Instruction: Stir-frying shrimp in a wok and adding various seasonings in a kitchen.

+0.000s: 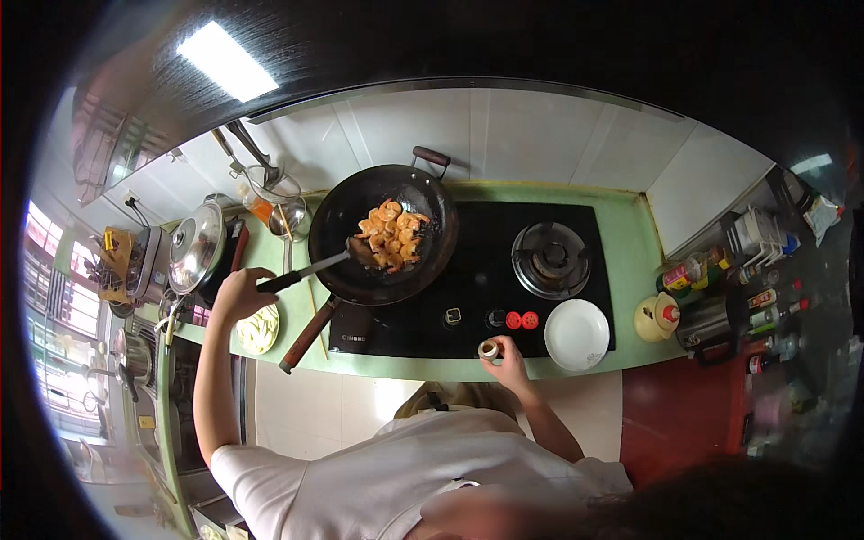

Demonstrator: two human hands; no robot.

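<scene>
On the left, my left hand (237,294) grips the black handle of a spatula (317,264). The spatula's blade rests in a dark wok (344,202) among cooked shrimp (390,236). My right hand (507,368) holds a small open seasoning jar (488,349) at the counter's front edge, with brownish contents visible in its mouth. A red flip-top shaker lid (522,320) lies opened on the black glass cooktop (479,270), just beyond that hand. To its right sits a white plate (577,334), bare inside.
The wok's wooden handle (307,337) juts over the front edge. A plate of sliced pale-green vegetable (258,329) stands beneath my left forearm. Left are a lidded pan (196,246) and a ladle with strainer (273,185). Right are a second burner (551,260), a yellow container (655,317) and bottles.
</scene>
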